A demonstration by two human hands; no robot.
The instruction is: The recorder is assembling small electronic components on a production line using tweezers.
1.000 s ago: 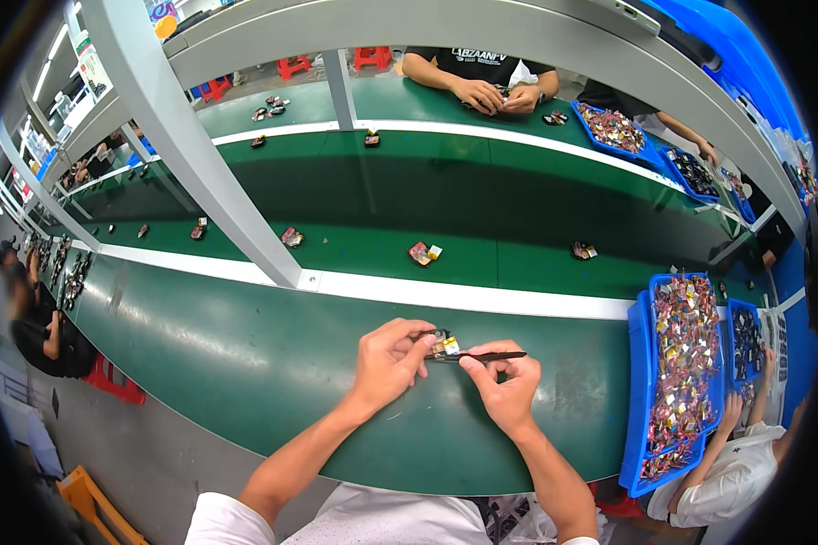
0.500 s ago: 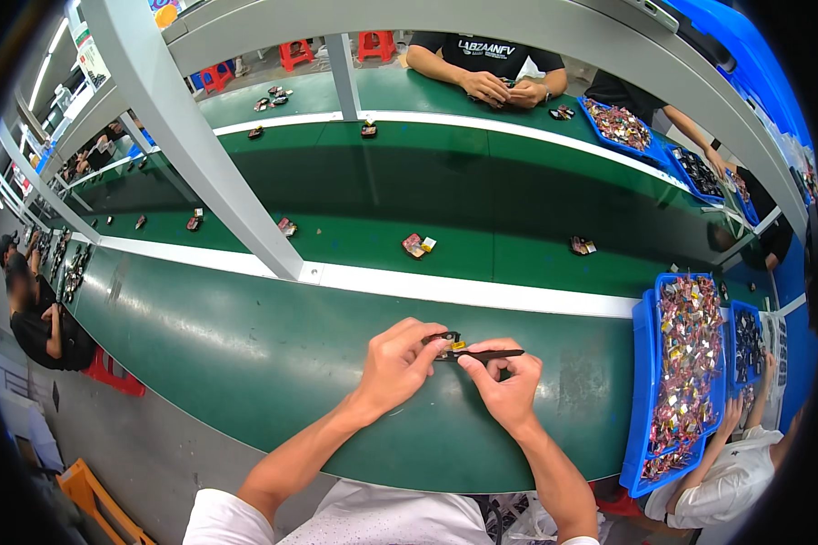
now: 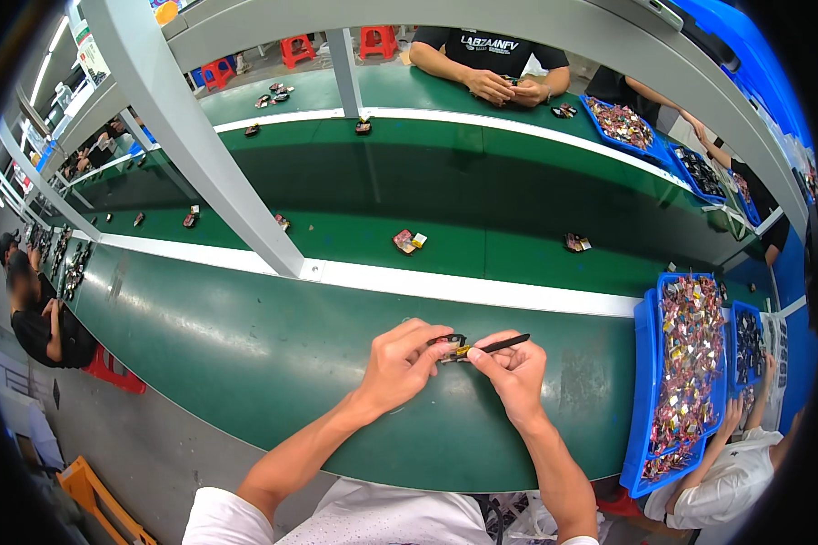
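Observation:
My left hand [image 3: 400, 363] is closed on a small black electronic part [image 3: 449, 342], pinched between thumb and fingers over the green bench. A yellow piece [image 3: 462, 351] shows at its right side. In my right hand [image 3: 513, 374] is a slim black pen-shaped tool [image 3: 507, 342], its far end slanting up to the right. The tool's near end meets the part beside the yellow piece. My fingers partly hide the part, so its details are too small to tell.
A blue bin [image 3: 643, 391] heaped with small wired parts stands on my right, with a smaller blue bin [image 3: 747, 341] of black parts beyond. Ahead, a green conveyor [image 3: 354, 200] carries scattered parts. A grey post [image 3: 200, 136] rises left of centre. Co-workers sit across and at both sides.
The black tool has tilted more steeply, its outer end rising, as my right hand shifted slightly. The parts on the near conveyor lane have slid left. My left hand stays nearly still.

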